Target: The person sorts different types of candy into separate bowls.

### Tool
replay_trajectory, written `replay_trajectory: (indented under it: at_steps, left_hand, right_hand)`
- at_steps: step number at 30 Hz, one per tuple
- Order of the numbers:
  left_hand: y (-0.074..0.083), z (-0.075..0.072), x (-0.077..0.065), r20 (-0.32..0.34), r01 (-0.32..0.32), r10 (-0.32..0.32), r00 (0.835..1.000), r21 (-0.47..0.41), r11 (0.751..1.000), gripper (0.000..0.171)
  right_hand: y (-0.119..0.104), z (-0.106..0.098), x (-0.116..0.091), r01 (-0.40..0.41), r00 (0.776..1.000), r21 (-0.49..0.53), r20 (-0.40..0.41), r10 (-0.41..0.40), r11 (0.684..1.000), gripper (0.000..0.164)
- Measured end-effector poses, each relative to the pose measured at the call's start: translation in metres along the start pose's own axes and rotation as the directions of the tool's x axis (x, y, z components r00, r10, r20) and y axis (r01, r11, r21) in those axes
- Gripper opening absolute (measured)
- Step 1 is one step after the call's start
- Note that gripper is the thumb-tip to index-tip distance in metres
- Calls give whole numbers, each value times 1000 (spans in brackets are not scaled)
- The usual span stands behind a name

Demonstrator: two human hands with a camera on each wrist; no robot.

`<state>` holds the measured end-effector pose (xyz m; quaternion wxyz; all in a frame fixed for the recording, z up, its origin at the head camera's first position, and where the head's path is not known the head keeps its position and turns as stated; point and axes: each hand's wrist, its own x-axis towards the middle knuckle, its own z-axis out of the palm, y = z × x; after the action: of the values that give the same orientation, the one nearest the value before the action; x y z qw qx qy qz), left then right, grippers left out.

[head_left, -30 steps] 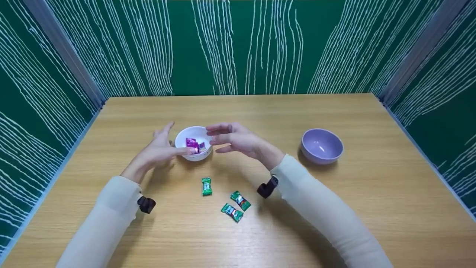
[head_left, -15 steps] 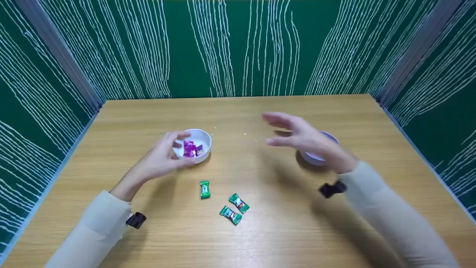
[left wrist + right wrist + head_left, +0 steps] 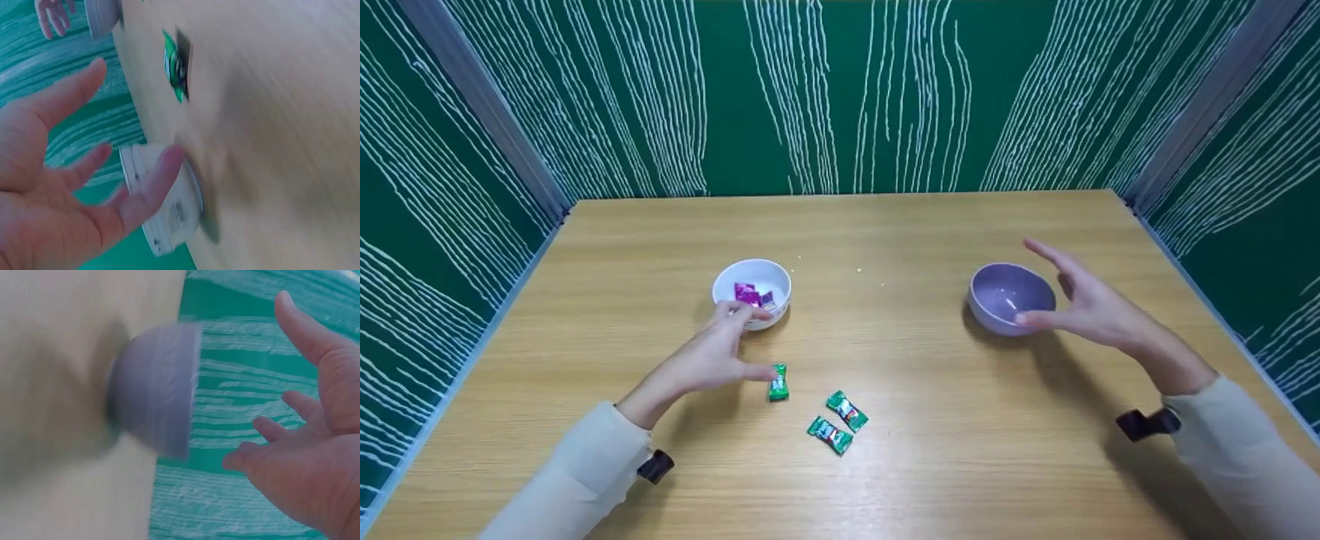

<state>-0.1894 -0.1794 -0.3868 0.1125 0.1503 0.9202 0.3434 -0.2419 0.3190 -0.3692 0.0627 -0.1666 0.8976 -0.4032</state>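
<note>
My left hand (image 3: 716,352) hovers in front of the white bowl (image 3: 729,274), its thumb overlapping one green-wrapped candy (image 3: 779,388) in the head view. In the left wrist view the fingers are spread with nothing between them, and the candy (image 3: 175,66) lies apart from the thumb. Several pink and purple wrapped candies (image 3: 747,293) are inside the white bowl. My right hand (image 3: 1099,311) is at the right side of the purple bowl (image 3: 997,319), thumb and fingers wide apart. In the right wrist view a gap shows between this hand and the purple bowl (image 3: 154,391).
Two more green-wrapped candies, one (image 3: 847,411) behind the other (image 3: 830,435), lie at the front middle of the wooden table (image 3: 930,465). Tiny pale crumbs (image 3: 859,270) dot the table between the bowls. Green walls with white lines (image 3: 855,97) enclose the far side and flanks.
The right hand has moved from the white bowl across to the purple bowl. The left hand has come away from the white bowl's side, toward the nearest green candy. The crumbs have come into sight.
</note>
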Motion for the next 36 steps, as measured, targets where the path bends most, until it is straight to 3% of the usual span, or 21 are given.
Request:
replay_trajectory:
  at_steps: [5, 10, 17, 26, 36]
  left_hand:
    - [4, 8, 1, -53, -44, 43, 998, 1, 999, 76]
    - [4, 14, 1, 9, -99, 99, 995, -29, 995, 70]
    - [-1, 22, 3, 129, -21, 19, 991, 14, 1000, 73]
    - [-3, 30, 10, 126, 81, -89, 988, 72, 994, 60]
    - [-4, 36, 12, 125, 68, -75, 989, 63, 996, 42]
  right_hand:
    - [24, -1, -2, -44, 999, 76, 32, 41, 996, 108]
    - [38, 0, 0, -77, 995, 127, 74, 68, 989, 111]
    - [54, 2, 5, -99, 989, 160, 126, 79, 982, 111]
    - [70, 1, 14, -125, 983, 206, 158, 93, 971, 101]
    - [78, 0, 15, -111, 982, 203, 172, 76, 973, 95]
